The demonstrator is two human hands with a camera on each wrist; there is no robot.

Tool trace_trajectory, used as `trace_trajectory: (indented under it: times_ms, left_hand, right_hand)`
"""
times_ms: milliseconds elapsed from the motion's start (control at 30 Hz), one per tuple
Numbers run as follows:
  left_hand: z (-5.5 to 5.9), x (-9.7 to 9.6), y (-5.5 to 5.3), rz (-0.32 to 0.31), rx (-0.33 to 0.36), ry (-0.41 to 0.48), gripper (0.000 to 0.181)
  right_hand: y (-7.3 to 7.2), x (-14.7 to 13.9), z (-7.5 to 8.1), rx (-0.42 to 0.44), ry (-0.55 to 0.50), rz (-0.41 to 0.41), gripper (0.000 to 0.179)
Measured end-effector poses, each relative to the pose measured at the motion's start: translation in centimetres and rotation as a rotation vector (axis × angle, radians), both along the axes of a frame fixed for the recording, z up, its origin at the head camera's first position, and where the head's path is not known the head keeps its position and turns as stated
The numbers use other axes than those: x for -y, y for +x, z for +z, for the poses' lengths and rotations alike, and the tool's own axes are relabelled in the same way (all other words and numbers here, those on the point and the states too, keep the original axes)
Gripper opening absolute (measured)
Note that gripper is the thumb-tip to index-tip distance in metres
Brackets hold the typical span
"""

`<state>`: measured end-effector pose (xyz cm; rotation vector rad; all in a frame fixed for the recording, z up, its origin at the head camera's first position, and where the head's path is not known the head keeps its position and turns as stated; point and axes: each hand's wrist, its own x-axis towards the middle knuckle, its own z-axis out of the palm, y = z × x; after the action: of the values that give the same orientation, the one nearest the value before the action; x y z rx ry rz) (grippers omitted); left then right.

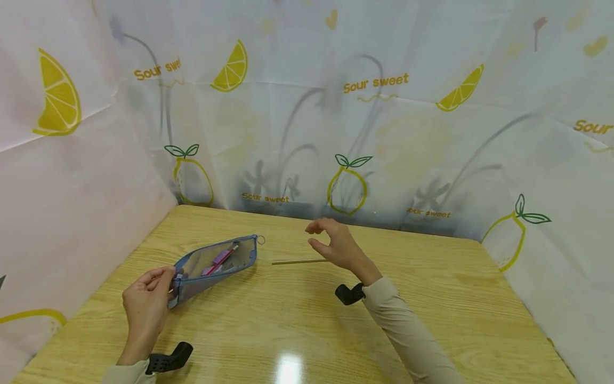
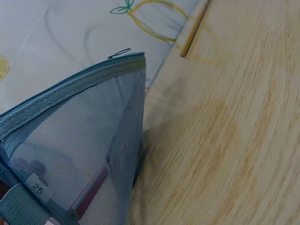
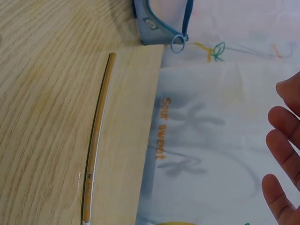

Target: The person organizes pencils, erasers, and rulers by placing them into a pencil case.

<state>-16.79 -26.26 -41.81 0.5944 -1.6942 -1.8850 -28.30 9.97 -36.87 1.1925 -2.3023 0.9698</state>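
Note:
My left hand [image 1: 146, 304] pinches the near end of a blue mesh zip pencil case [image 1: 196, 286], which stands on the table with its top unzipped. Inside lie a red pencil or pen [image 1: 221, 261] and small purple and grey things, hard to make out through the mesh. In the left wrist view the case [image 2: 84, 136] shows a tab marked 25. Above the table, my right hand [image 1: 341, 248] has its fingers loosely bent and apart, holding nothing. A gold-coloured pencil [image 3: 97, 140] lies on the table beneath it, apart from the fingers [image 3: 283, 119].
The wooden table [image 1: 268, 320] ends at a white cloth [image 1: 297, 117] printed with lemons, rising along the back and both sides. A black wrist camera [image 1: 170, 358] sits on the left wrist, and another black camera [image 1: 348, 294] on the right.

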Motion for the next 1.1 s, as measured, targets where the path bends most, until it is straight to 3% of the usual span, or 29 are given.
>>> trace_trajectory:
  times_ms: [367,833,1100]
  left_hand:
    - [-0.2,0.1,0.0,0.008,0.000,-0.045,0.008]
    - [-0.2,0.0,-0.1,0.007,0.021,-0.041,0.013]
    - [0.0,0.0,-0.1,0.004,0.018,-0.025,0.016]
  right_hand:
    - [-0.3,-0.7,-1.0,0.100,0.103,-0.050,0.017]
    - [-0.7,-1.0,-2.6,-0.047,0.359,-0.169,0.015]
    - [-0.7,-0.6,-3.2,-0.042,0.422,-0.173,0.017]
